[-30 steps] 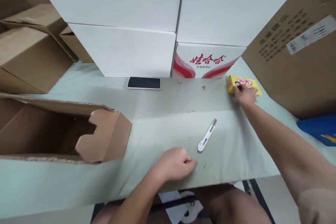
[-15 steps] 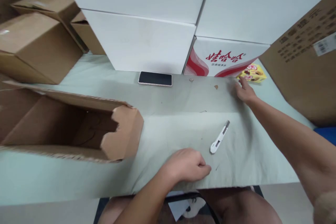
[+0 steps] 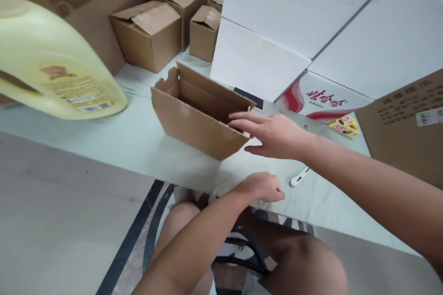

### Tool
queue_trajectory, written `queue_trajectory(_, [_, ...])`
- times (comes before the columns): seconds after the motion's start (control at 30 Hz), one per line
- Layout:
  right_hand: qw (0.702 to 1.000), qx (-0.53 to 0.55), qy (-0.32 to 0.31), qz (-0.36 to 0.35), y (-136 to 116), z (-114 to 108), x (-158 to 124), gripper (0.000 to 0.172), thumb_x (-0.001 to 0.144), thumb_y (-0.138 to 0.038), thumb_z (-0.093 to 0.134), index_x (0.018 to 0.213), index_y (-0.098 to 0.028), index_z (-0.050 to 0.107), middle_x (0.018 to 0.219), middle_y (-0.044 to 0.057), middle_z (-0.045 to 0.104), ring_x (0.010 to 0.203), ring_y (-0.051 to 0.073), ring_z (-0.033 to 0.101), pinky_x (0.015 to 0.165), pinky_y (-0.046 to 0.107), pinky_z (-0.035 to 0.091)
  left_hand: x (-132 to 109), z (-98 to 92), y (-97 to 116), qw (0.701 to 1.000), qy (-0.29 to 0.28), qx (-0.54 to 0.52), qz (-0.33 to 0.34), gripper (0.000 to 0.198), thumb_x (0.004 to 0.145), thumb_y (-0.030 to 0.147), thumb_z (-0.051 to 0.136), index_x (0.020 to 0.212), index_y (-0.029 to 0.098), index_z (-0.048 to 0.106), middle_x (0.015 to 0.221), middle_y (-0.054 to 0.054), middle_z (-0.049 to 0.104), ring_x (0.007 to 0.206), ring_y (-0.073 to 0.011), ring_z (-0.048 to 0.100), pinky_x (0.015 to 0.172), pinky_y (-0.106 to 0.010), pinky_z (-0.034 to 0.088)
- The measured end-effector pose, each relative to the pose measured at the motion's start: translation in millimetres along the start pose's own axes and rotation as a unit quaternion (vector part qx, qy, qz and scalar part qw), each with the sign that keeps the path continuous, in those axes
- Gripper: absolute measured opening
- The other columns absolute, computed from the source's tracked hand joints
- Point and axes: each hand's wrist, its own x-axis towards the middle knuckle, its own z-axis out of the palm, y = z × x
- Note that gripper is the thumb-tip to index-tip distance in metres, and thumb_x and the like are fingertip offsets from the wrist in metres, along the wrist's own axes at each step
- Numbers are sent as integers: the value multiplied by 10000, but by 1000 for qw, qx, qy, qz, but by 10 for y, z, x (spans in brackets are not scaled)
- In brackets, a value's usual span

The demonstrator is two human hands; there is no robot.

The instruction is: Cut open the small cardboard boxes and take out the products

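Note:
My right hand reaches across the table with its fingers stretched out, the fingertips over the near right end of an open cardboard box. Whether those fingertips touch the box edge, I cannot tell. The box is narrow, and its inside looks dark. My left hand rests at the table's front edge, fingers curled into a fist, with nothing showing in it. A white utility knife lies to the right of it, partly hidden behind my right forearm.
A large pale-yellow bottle stands at the left. Several cardboard boxes are at the back left. White cartons form a wall behind, with a dark phone before them. A yellow snack packet lies by a big brown carton.
My right hand has moved left from beside the yellow packet to the open box. The view has swung left, bringing the bottle in. My left hand stays closed at the table edge.

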Motion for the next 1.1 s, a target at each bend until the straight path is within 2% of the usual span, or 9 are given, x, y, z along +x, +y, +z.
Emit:
queue_trajectory(0.1, [993,-83,-75,25,-138,26,224,316,838,-339,751,1086,-252,575,988,27,758,709,194,669,504,286,269,-45,-5,-20,1000,-4,-7,4,302,795,328,525,890,184,773,938,-136,781,877,-307,727,641,-340,441])
queue_trajectory(0.17, [993,-83,-68,45,-153,49,245,338,824,-388,778,1019,-251,539,865,15,748,717,216,681,529,286,298,-64,-14,-23,1000,-7,-10,7,312,799,333,535,927,185,778,967,-143,787,911,-316,735,676,-346,469])
queue_trajectory(0.33, [981,16,87,171,-68,38,-252,406,799,-511,783,837,-263,463,753,13,741,683,244,728,565,308,467,-68,8,-9,1000,-7,-12,19,327,808,369,571,966,182,787,1013,-153,790,953,-313,737,735,-350,506])
queue_trajectory(0.43, [925,57,233,294,6,9,-880,428,761,-607,770,815,-289,489,755,30,755,692,285,762,587,374,570,-61,27,-13,999,-7,-9,38,322,831,386,574,941,181,796,990,-143,789,927,-295,728,702,-334,490])
queue_trajectory(0.57, [793,11,356,493,187,55,-1846,448,645,-613,800,783,-339,474,719,54,747,755,384,771,654,512,615,-52,6,-35,998,-6,-4,62,281,849,332,555,828,173,786,825,-102,753,780,-236,672,621,-313,414])
queue_trajectory(0.67, [738,6,326,592,471,210,-2521,427,620,-623,751,768,-342,464,760,92,755,899,447,761,772,601,595,1,-12,-44,998,1,-5,58,277,854,295,536,702,186,741,661,-56,647,644,-192,567,571,-315,334])
queue_trajectory(0.8, [719,8,256,646,943,503,-3182,512,583,-717,686,735,-311,415,780,142,735,961,461,737,831,602,561,116,10,-31,999,8,-10,36,329,854,270,540,543,226,638,507,-12,433,526,-156,371,550,-339,255])
queue_trajectory(1.0, [675,-19,238,699,1459,735,-3560,509,652,-660,720,736,-287,384,759,94,666,810,334,678,790,475,528,243,32,-6,1000,7,2,18,421,875,302,502,468,225,425,509,35,242,503,-126,232,546,-336,191])
queue_trajectory(1.1, [709,-8,280,648,1704,758,-3626,443,680,-526,750,764,-289,384,707,22,571,706,245,575,742,427,505,308,26,3,999,20,5,28,444,879,330,504,478,211,357,528,50,196,515,-117,220,559,-330,171])
